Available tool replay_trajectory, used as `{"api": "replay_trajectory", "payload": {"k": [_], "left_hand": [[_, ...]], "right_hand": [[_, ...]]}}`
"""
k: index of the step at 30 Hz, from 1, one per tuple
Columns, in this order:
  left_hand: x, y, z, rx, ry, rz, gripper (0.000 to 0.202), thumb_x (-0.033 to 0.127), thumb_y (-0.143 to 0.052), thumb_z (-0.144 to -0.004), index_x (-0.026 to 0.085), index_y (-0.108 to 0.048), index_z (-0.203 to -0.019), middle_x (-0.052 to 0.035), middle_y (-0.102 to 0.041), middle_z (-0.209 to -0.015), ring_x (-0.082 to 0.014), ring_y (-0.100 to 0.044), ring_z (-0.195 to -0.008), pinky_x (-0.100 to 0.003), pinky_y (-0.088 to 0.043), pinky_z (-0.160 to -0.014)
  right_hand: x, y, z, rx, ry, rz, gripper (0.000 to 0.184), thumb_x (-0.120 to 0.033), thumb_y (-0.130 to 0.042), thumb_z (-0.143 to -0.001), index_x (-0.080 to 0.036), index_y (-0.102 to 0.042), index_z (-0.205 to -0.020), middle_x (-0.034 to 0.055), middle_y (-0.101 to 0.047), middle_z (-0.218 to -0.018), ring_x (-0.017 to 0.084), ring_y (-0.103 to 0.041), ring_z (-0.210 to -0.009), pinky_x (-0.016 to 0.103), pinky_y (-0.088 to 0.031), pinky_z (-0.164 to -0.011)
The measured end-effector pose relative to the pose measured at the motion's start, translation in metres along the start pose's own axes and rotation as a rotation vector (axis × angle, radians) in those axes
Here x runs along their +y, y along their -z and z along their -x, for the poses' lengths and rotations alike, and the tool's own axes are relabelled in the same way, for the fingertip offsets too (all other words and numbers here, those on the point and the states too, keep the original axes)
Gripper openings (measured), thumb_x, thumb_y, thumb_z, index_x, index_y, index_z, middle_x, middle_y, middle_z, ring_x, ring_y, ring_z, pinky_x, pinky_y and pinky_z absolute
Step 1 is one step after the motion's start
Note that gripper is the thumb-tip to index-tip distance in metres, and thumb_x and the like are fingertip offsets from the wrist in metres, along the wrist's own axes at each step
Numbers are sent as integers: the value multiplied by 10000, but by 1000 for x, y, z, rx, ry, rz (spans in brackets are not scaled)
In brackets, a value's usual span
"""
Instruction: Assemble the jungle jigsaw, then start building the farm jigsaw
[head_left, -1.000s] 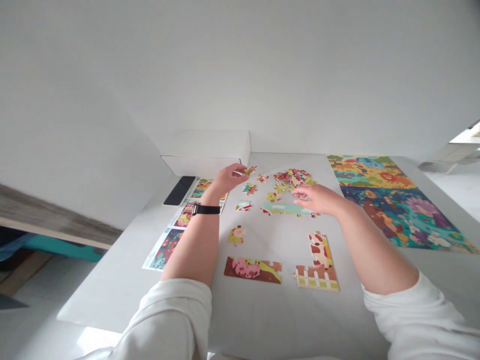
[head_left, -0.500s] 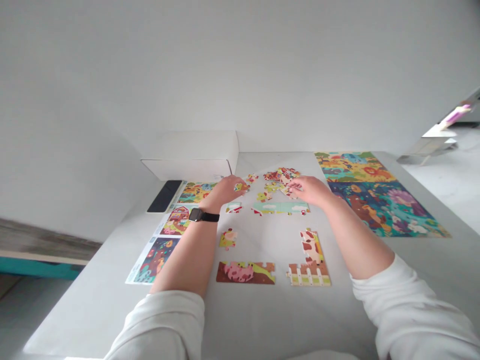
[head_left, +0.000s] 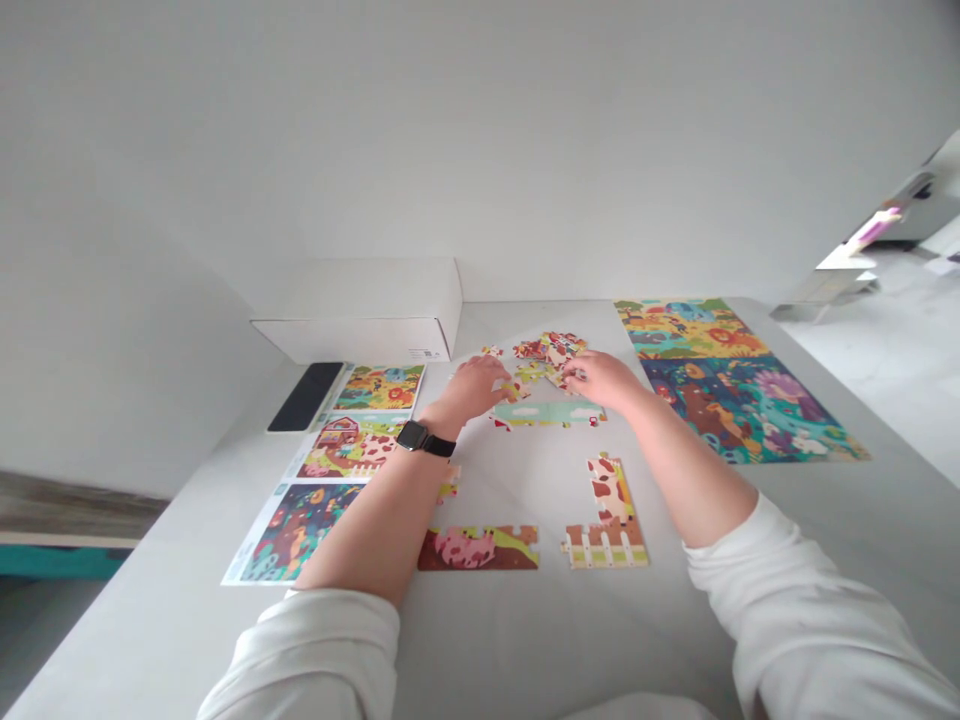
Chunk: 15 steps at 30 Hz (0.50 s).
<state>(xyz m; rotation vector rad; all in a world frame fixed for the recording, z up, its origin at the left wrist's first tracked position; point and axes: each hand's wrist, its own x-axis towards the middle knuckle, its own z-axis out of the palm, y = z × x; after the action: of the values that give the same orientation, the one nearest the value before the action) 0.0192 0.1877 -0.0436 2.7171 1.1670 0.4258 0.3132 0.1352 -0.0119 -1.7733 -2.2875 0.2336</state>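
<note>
Moved since the earlier frame: left hand (head_left: 476, 387), then raised by the matte white rectangular carton (head_left: 367, 310) with a piece in the fingers, now lowered among loose pieces behind the pale-blue cloud-printed cardboard strip (head_left: 547, 412); no lifted piece visible on that side. Right hand (head_left: 606, 380) close to its former place, at the near edge of the heaped pile of red, brown and white cardboard pieces (head_left: 559, 347). Suggests, as a judgement, a turn from carrying one piece to sorting among several, with joined sections still apart. Left fingers slightly spread and curved, tips at a yellow-green cardboard jigsaw piece (head_left: 517, 391); impossible to tell whether pinching. Right fingers bunched together, tips at a pale yellow-and-white cardboard piece (head_left: 555, 376); grip likewise uncertain. Nearer on the smooth pale-grey tabletop (head_left: 517, 640), well apart from the pile: dark-brown cardboard strip with a pink pig (head_left: 480, 550), straight along the near side, notched along the far; L-shaped cardboard corner with spotted cow and white fence (head_left: 619, 535), flat-faced, with rounded tabs. At right, two smooth printed rectangular panels (head_left: 739, 370), yellow beyond dark blue. At left, white paper sheet with three coloured pictures (head_left: 337, 450), partly hidden by the left forearm.
</note>
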Motion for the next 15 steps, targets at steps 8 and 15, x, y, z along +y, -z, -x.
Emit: {"api": "replay_trajectory", "payload": {"k": [8, 15], "left_hand": [[7, 2, 2, -1, 42, -9, 304, 419, -705, -945, 248, -811, -1173, -116, -731, -1356, -329, -633, -1328, -497, -459, -1191], [1, 10, 3, 11, 77, -52, 398, 261, -629, -946, 208, -750, -1322, -132, -694, -1472, -310, -609, -1399, -459, -434, -1239]], "right_hand": [[0, -12, 1, -16, -88, 44, 289, -398, -790, -929, -259, -810, -1182, 104, -749, -1266, 284, -698, -1142, 353, -553, -932], [-1, -20, 1, 23, -129, 74, 371, -428, -794, -919, -239, -794, -1238, 140, -734, -1294, 321, -685, -1188, 401, -554, -1011]]}}
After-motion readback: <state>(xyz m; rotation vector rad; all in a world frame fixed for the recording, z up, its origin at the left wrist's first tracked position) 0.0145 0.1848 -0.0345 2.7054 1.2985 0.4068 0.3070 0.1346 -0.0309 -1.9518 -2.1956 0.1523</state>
